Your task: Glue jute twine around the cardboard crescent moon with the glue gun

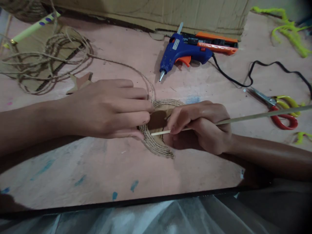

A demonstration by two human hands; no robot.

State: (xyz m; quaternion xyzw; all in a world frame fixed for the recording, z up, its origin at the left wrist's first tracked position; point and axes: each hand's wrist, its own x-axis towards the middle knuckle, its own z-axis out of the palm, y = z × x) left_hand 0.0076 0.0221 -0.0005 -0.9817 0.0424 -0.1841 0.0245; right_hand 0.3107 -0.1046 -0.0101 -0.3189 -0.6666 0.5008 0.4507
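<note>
A crescent of cardboard (159, 114), covered along its curve with rows of twine (156, 144), lies on the table between my hands. My left hand (117, 110) grips its left side, fingers pressed together over the rows and the thumb at the outer edge. From those fingers a strand of twine runs up and back to the left. My right hand (204, 125) is closed around a thin wooden stick (255, 117). The stick's pale tip touches or nearly touches the inner edge of the twine rows. Part of the cardboard's right side is hidden behind my right hand.
A blue glue gun (180, 53) lies beyond my hands, its black cord (246, 85) trailing right. Scissors (280, 109) lie at the right. Loose twine (51, 58) is heaped at the left near a cardboard star (79, 83). A cardboard sheet (156, 14) stands behind; yellow fuzzy strands (290, 31) lie at the far right.
</note>
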